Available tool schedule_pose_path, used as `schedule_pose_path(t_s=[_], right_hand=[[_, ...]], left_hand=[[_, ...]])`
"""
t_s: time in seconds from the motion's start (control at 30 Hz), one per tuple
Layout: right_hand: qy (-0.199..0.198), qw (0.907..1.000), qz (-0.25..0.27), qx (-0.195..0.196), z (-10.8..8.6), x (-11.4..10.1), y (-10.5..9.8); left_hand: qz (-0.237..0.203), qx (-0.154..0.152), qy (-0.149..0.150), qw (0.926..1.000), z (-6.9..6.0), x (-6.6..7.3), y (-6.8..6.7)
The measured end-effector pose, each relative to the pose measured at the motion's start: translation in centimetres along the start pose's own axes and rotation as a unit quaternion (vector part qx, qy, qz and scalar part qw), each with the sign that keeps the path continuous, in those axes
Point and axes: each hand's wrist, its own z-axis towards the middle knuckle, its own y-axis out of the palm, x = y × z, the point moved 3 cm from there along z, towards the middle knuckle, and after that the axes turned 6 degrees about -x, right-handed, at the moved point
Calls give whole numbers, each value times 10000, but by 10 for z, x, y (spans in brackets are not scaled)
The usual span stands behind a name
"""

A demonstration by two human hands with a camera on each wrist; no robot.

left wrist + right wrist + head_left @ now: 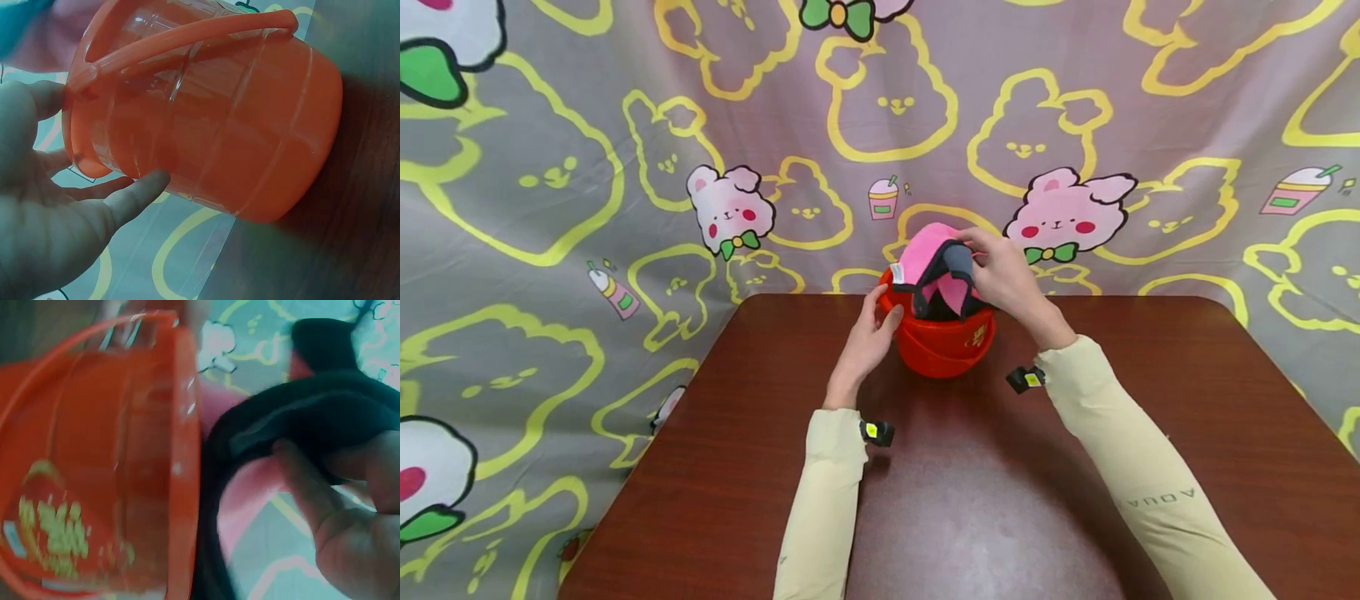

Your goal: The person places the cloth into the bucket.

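A red plastic bucket [942, 346] with a handle stands upright on the table, yellow lettering on its side. My left hand [868, 337] holds it at the left of its rim, thumb along the outer wall, as the left wrist view [56, 206] shows. My right hand [1003, 271] pinches a pink cloth item [928, 246] with black edging, a grey-blue inner side and a small white label. The item is bunched over the bucket's mouth, its lower part dipping inside. Dark fabric [312, 412] folds around my right fingertips in the right wrist view. The bucket's inside is mostly hidden.
The brown wooden table [700, 483] has rounded far corners. Behind it and on the left hangs a grey-pink curtain [895, 108] with yellow cartoon outlines and rabbits. Small black cameras [877, 432] are worn at both wrists, over cream sleeves [823, 508].
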Motion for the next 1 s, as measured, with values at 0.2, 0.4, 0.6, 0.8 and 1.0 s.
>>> schedule_pose_path(t_s=[0.2, 0.4, 0.6, 0.8, 1.0], right_hand=[[-110, 9972, 687, 280, 3, -6, 1], [867, 9961, 41, -178, 1, 10, 0], [1129, 9928, 26, -404, -8, 25, -9], [883, 9940, -374, -527, -22, 44, -18], [492, 9949, -761, -431, -42, 71, -33]], left_hand=[[-195, 9, -20, 9998, 4, -3, 4], [-175, 55, 0, 9998, 5, -1, 4], [-196, -6, -12, 9998, 7, 0, 7], [-66, -82, -108, 9999, 5, 3, 3], [297, -4, 24, 9996, -3, 9, -12]])
